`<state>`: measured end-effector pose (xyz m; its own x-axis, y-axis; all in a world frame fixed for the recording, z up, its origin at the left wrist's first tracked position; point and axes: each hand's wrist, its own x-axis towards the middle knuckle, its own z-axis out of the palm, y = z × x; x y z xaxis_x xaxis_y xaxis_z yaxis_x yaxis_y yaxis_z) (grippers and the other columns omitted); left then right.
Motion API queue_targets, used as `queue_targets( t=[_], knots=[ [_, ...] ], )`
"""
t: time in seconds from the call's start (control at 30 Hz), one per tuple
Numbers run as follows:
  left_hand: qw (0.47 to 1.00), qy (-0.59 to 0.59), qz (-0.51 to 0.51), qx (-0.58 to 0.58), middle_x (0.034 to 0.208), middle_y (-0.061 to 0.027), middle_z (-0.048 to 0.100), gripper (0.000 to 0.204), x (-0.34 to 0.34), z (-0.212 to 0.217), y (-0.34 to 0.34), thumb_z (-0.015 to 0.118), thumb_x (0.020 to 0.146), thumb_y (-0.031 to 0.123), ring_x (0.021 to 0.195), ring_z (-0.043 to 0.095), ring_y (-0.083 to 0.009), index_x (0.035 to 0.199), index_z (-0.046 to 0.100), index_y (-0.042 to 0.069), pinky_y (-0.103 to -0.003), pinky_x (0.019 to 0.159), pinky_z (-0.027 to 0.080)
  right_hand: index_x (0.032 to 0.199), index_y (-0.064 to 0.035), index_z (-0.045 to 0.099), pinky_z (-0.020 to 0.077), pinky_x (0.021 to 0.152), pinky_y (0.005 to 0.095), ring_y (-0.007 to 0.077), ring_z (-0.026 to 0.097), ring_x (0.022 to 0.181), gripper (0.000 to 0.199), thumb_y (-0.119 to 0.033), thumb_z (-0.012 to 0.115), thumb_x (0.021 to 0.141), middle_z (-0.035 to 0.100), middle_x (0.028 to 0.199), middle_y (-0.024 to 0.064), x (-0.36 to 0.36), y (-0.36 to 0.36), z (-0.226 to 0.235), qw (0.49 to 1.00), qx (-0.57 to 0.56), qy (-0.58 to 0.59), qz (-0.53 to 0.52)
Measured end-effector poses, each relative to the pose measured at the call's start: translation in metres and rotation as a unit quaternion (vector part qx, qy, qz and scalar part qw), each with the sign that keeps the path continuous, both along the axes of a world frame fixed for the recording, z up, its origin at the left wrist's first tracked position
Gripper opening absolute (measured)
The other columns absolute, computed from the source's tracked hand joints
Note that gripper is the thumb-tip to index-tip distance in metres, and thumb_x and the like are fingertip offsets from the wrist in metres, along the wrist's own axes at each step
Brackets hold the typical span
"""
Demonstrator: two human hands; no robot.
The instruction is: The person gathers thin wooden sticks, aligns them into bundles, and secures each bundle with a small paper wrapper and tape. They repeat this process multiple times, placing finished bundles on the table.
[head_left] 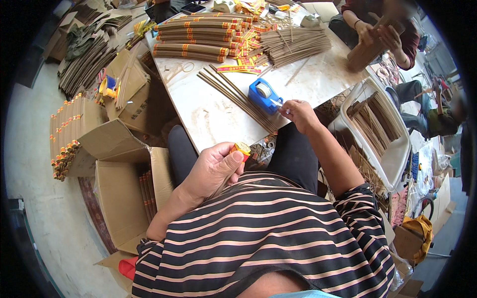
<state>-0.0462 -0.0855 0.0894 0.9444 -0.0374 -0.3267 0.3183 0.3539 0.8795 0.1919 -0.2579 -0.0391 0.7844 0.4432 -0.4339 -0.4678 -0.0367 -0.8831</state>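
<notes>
My left hand [211,169] is closed around a bundle of incense sticks [243,147], held close to my striped shirt. A red and yellow paper band wraps the bundle's end; most of its length is hidden by my hand and body. At the table's near edge, my right hand [301,115] pinches a strip of clear tape [276,103] at the front of a blue tape dispenser [258,92]. Several loose incense sticks [233,99] lie slantwise beside the dispenser, running to the table edge.
Banded incense bundles [194,37] are piled on the white table [198,114], near loose sticks [295,44] and paper bands [241,69]. An open carton [117,193] stands at left, a white tub [392,169] of sticks at right. Across the table, a co-worker's hands [380,36] hold sticks.
</notes>
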Motion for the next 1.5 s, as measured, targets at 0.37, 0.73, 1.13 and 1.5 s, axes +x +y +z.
queue_targets(
  t=[0.37,0.73,1.13,1.5],
  knots=[
    [1.0,0.002,0.002,-0.012,0.072,-0.0004,0.055,0.035,0.002,-0.001,-0.001,0.053,0.091,0.033,0.058,0.049,-0.0021,0.097,0.054,-0.001,-0.014,0.053,0.042,0.077,-0.0001,0.058,0.0451,0.065,0.0229,0.0122,0.056,0.067,0.017,-0.013,0.068,0.078,0.06,0.074,0.0073,-0.001,-0.002,-0.007,1.0,0.027,-0.014,0.003],
    [1.0,0.006,0.001,-0.002,0.072,0.0004,0.055,0.038,0.002,-0.003,0.0,0.052,0.09,0.037,0.059,0.048,-0.0017,0.098,0.054,0.0,-0.013,0.053,0.041,0.073,0.0029,0.058,0.0422,0.06,0.0257,0.0157,0.053,0.062,0.009,-0.006,0.06,0.074,0.058,0.069,0.0079,-0.001,0.008,-0.004,0.997,-0.017,-0.078,-0.008],
    [1.0,0.004,0.008,-0.016,0.074,-0.0029,0.056,0.039,0.002,-0.005,0.001,0.055,0.089,0.039,0.058,0.048,-0.0042,0.095,0.052,0.0,-0.015,0.052,0.04,0.079,0.0014,0.059,0.0406,0.065,0.0242,0.0139,0.053,0.069,0.013,-0.011,0.059,0.078,0.059,0.074,0.0055,0.006,0.005,-0.017,0.987,-0.105,-0.111,0.039],
    [0.999,0.0,0.033,-0.02,0.073,-0.0014,0.056,0.037,0.002,-0.003,0.008,0.056,0.089,0.037,0.057,0.05,-0.0039,0.096,0.054,0.001,-0.015,0.05,0.04,0.086,-0.0038,0.058,0.0449,0.08,0.0282,0.0132,0.057,0.085,0.014,-0.017,0.059,0.086,0.061,0.087,0.0054,-0.024,-0.01,0.054,0.986,0.11,-0.022,0.127]
  ],
)
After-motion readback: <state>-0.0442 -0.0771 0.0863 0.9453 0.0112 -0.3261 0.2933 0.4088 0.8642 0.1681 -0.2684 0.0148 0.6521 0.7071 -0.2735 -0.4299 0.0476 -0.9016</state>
